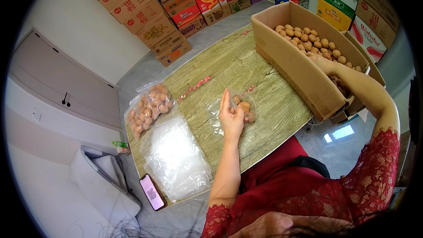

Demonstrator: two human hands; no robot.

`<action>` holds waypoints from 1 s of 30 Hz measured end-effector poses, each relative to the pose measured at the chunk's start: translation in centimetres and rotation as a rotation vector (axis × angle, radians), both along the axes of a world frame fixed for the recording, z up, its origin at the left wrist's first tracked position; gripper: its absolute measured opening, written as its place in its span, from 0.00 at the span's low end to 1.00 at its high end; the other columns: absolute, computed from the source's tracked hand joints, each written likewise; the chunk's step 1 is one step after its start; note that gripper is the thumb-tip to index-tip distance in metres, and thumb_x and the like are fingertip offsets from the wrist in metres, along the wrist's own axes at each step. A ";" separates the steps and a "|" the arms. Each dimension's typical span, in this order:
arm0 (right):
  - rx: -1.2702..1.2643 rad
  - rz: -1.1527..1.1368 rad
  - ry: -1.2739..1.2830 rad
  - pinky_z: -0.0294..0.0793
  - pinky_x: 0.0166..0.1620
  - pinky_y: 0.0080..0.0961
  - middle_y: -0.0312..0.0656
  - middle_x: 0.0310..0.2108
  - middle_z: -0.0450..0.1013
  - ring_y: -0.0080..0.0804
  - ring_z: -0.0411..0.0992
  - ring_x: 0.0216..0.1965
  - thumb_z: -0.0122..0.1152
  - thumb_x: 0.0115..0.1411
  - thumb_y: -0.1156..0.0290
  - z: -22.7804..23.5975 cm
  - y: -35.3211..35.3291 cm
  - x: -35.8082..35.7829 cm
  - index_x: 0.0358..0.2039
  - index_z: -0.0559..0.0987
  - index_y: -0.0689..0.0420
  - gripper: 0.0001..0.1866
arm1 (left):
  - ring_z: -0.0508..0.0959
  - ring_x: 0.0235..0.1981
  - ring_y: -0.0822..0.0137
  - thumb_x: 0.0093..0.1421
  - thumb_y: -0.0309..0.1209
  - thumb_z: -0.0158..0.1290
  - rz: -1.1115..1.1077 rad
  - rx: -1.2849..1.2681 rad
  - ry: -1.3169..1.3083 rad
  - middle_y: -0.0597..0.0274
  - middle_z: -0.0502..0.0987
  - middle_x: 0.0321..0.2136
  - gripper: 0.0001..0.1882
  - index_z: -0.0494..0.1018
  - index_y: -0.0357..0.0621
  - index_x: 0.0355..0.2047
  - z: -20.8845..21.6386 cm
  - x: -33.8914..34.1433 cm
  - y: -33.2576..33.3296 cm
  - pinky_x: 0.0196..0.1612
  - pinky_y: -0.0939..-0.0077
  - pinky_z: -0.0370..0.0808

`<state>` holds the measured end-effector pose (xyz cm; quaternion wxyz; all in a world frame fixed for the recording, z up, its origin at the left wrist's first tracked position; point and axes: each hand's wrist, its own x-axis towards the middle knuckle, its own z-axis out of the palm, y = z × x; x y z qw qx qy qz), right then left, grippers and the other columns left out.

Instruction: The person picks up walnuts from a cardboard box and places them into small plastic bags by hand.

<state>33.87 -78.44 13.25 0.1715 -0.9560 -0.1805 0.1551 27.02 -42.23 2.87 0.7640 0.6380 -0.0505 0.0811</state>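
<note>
My left hand is at a small clear plastic bag on the table, its fingers stretched up and the thumb apart, touching the film. A few walnuts lie in this bag, just right of the thumb. My right hand reaches over the near wall of a large cardboard box and down among the loose walnuts; its fingers are hidden there. Filled clear bags of walnuts rest at the table's left side. Below them lies a stack of flat clear bags.
The wood-patterned table has pink-red patterned strips on it. A phone lies at its near left corner. Stacked cartons line the far wall, and more stand behind the box. A green-capped bottle is beyond the left edge.
</note>
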 end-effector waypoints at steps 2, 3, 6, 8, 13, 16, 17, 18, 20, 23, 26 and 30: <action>0.043 0.025 0.090 0.63 0.58 0.38 0.50 0.59 0.60 0.48 0.59 0.59 0.60 0.56 0.62 -0.2 -0.6 0.2 0.58 0.67 0.53 0.30 | 0.70 0.21 0.82 0.55 0.12 0.43 -0.004 -0.008 0.013 0.57 0.52 0.66 0.34 0.54 0.33 0.64 0.1 -0.1 -0.1 0.20 0.85 0.73; 0.162 -0.058 0.130 0.64 0.57 0.33 0.48 0.55 0.65 0.41 0.64 0.56 0.60 0.57 0.65 -0.2 -0.5 -0.1 0.56 0.70 0.53 0.26 | 0.70 0.21 0.81 0.55 0.12 0.43 -0.005 -0.016 0.028 0.57 0.52 0.67 0.34 0.54 0.33 0.64 0.1 -0.2 -0.1 0.20 0.85 0.73; 0.223 -0.163 0.163 0.67 0.55 0.28 0.44 0.51 0.71 0.33 0.69 0.52 0.58 0.60 0.68 0.2 0.4 -0.8 0.55 0.72 0.53 0.21 | 0.73 0.23 0.80 0.58 0.14 0.45 -0.028 0.004 0.033 0.54 0.54 0.65 0.33 0.52 0.34 0.65 -0.5 0.1 0.4 0.20 0.85 0.74; 0.164 -0.188 0.156 0.67 0.54 0.28 0.43 0.51 0.72 0.33 0.69 0.51 0.57 0.61 0.67 1.1 1.5 -1.4 0.55 0.72 0.52 0.21 | 0.72 0.22 0.80 0.56 0.13 0.44 -0.016 -0.028 0.049 0.56 0.53 0.66 0.34 0.53 0.34 0.64 -0.7 0.1 0.5 0.20 0.85 0.74; -0.005 -0.310 -0.078 0.70 0.52 0.32 0.45 0.49 0.74 0.39 0.72 0.51 0.57 0.60 0.64 0.4 1.6 -2.3 0.56 0.71 0.50 0.22 | 0.71 0.22 0.81 0.55 0.12 0.43 0.004 -0.019 0.033 0.57 0.52 0.66 0.34 0.54 0.34 0.64 -0.3 -0.1 0.2 0.20 0.86 0.73; -0.139 -0.195 -0.026 0.71 0.51 0.33 0.48 0.47 0.75 0.42 0.73 0.49 0.58 0.59 0.64 -0.9 -0.4 -1.0 0.55 0.72 0.49 0.23 | 0.73 0.24 0.79 0.57 0.13 0.44 0.003 0.035 0.008 0.53 0.53 0.65 0.34 0.52 0.34 0.65 -0.4 0.1 -0.1 0.20 0.85 0.75; -0.136 -0.191 -0.024 0.71 0.51 0.33 0.48 0.47 0.75 0.42 0.73 0.49 0.58 0.59 0.64 -0.5 0.1 -1.0 0.55 0.72 0.49 0.23 | 0.73 0.24 0.80 0.57 0.13 0.44 0.002 0.035 0.019 0.54 0.52 0.66 0.35 0.51 0.34 0.65 -0.4 0.0 0.0 0.20 0.85 0.75; -0.106 -0.205 0.024 0.71 0.51 0.33 0.49 0.46 0.75 0.42 0.73 0.49 0.58 0.58 0.64 0.6 0.9 -1.1 0.54 0.72 0.49 0.22 | 0.73 0.24 0.80 0.56 0.13 0.44 0.000 0.037 0.025 0.54 0.51 0.66 0.35 0.51 0.34 0.65 -0.3 0.1 0.2 0.20 0.85 0.75; -0.074 -0.221 0.067 0.71 0.50 0.34 0.50 0.45 0.76 0.42 0.74 0.48 0.59 0.58 0.64 1.0 1.1 -1.1 0.54 0.73 0.50 0.22 | 0.73 0.24 0.80 0.56 0.13 0.44 -0.002 0.058 0.000 0.54 0.51 0.66 0.35 0.51 0.34 0.65 -0.3 -0.1 0.1 0.20 0.85 0.75; -0.022 -0.147 -0.007 0.71 0.49 0.34 0.49 0.45 0.76 0.41 0.74 0.48 0.58 0.58 0.66 0.6 0.2 -1.1 0.52 0.74 0.51 0.20 | 0.73 0.24 0.80 0.55 0.12 0.44 -0.013 0.074 -0.025 0.54 0.51 0.67 0.35 0.51 0.34 0.65 -0.3 -0.1 0.1 0.20 0.85 0.75; 0.023 -0.194 0.057 0.72 0.49 0.34 0.49 0.45 0.76 0.41 0.74 0.47 0.60 0.57 0.67 1.7 0.8 -1.5 0.51 0.75 0.52 0.20 | 0.73 0.24 0.80 0.55 0.12 0.43 -0.019 0.075 -0.019 0.54 0.51 0.67 0.35 0.51 0.34 0.65 -0.3 0.0 0.2 0.20 0.85 0.74; -0.131 -0.271 -0.114 0.72 0.48 0.32 0.47 0.42 0.76 0.40 0.74 0.46 0.62 0.54 0.67 3.7 2.5 -1.8 0.49 0.75 0.53 0.20 | 0.73 0.23 0.79 0.55 0.12 0.43 -0.004 0.098 -0.027 0.53 0.51 0.67 0.35 0.52 0.33 0.65 -0.1 -0.1 0.1 0.20 0.84 0.74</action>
